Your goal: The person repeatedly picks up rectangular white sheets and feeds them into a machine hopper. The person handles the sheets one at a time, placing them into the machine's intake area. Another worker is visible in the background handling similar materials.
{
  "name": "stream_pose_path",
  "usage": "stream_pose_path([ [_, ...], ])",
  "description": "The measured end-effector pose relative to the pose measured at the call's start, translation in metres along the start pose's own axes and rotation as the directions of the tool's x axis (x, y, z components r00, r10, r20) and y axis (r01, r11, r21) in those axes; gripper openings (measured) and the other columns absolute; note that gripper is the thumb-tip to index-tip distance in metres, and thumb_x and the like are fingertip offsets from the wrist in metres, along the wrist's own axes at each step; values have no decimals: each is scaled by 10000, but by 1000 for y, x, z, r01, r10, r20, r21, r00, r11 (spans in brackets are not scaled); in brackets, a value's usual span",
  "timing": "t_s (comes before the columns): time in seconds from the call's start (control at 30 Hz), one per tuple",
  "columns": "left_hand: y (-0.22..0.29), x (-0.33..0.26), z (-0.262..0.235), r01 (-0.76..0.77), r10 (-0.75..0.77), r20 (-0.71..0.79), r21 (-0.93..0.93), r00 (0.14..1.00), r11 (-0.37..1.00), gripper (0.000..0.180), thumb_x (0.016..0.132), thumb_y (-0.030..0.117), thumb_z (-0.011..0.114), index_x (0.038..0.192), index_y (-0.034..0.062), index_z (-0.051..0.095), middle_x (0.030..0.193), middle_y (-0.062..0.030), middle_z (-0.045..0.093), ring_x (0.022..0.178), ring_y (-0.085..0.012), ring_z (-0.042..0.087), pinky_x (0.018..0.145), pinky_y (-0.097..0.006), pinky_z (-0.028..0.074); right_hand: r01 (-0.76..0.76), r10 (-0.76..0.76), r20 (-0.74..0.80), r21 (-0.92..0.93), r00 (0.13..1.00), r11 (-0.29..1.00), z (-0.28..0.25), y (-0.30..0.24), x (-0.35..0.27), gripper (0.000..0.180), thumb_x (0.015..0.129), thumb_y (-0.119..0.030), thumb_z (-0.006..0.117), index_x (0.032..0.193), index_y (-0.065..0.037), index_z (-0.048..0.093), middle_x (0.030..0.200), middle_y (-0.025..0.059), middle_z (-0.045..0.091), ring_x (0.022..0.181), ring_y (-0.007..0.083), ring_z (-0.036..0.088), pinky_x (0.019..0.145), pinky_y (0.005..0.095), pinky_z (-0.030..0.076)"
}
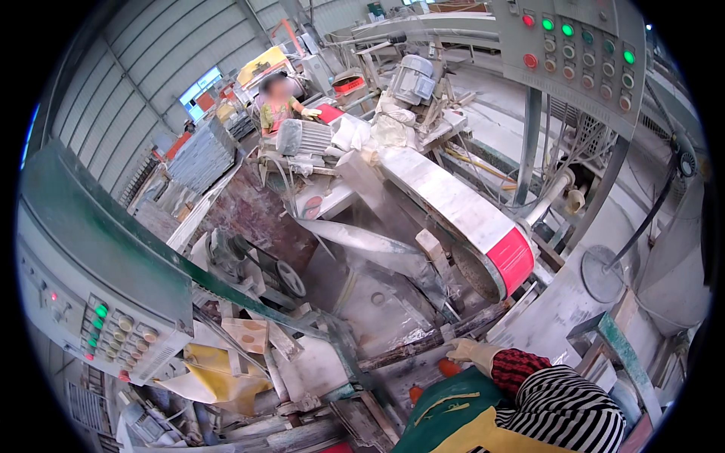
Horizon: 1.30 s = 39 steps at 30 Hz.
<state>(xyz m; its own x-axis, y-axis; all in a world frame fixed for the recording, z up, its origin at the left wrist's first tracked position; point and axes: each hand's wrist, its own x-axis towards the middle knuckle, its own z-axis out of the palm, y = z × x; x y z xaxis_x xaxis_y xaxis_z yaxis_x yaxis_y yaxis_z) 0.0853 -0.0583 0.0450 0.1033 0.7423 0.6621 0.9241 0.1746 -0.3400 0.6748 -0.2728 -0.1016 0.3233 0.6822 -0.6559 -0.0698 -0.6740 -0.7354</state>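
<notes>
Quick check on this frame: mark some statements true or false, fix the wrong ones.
1. The right hand wears a pale glove. True.
2. The right sleeve is plain blue. False: the right sleeve has black-and-white stripes.
3. The upper-right control panel shows lit green lights. True.
4. The long white cover has a green near end. False: its red end is nearest.
5. Another person is in view. True.

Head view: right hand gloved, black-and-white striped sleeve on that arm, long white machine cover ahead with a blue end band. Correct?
One fix: the end band is red, not blue, as the head view shows. The rest stands: gloved right hand, black-and-white striped sleeve, long white machine cover ahead.
</notes>
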Motion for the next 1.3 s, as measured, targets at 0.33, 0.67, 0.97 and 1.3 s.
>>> stream_pose_path([
  [0.33, 139, 80, -110, 766, 184, 745, -634, 641, -104, 714, 746, -21, 731, 1405, -14, 456, 1479, -192, 429, 1369, -305, 416, 1146, -398, 317, -99, -169, 456, 508, 874, 856, 54, -40, 66, 494, 904, -210, 683, 1368, -162, 519, 809, 63, 660, 571, 174, 579, 496, 316, 466],
  [0.67, 301, 119, -233, -85, 671, -188, -979, 717, -183, 743, 720, 41, 790, 1393, -14, 481, 1489, -253, 419, 1406, -382, 387, 1168, -421, 306, 411, -528, -25, 660, 849, 629, 98, -248, -77, 513, 930, -38, 606, 1424, -118, 491, 1193, 63, 654, 1054, 190, 637, 919, 337, 514],
  [0.97, 131, 128, -59, -65, 333, 120, -867, 935, 494, 481, 886, 177, 654, 1300, -36, 531, 1231, -243, 585, 1181, -395, 530, 1064, -471, 376, 522, 44, -790, 445, 611, 727, -96, -150, -66, 737, 816, 59, 617, 1497, -88, 376, 1256, 151, 637, 1138, 255, 622, 966, 356, 506],
  [1.3, -6, -4, 36, -118, 205, 349, -255, 915, 960, 532, 931, 415, 550, 1374, 122, 512, 1321, -224, 572, 1247, -452, 495, 1018, -642, 377, 706, 165, -936, 344, 311, 619, -234, -32, 2, 833, 750, 64, 617, 1518, -81, 328, 1298, 187, 617, 1193, 296, 613, 995, 356, 487],
])
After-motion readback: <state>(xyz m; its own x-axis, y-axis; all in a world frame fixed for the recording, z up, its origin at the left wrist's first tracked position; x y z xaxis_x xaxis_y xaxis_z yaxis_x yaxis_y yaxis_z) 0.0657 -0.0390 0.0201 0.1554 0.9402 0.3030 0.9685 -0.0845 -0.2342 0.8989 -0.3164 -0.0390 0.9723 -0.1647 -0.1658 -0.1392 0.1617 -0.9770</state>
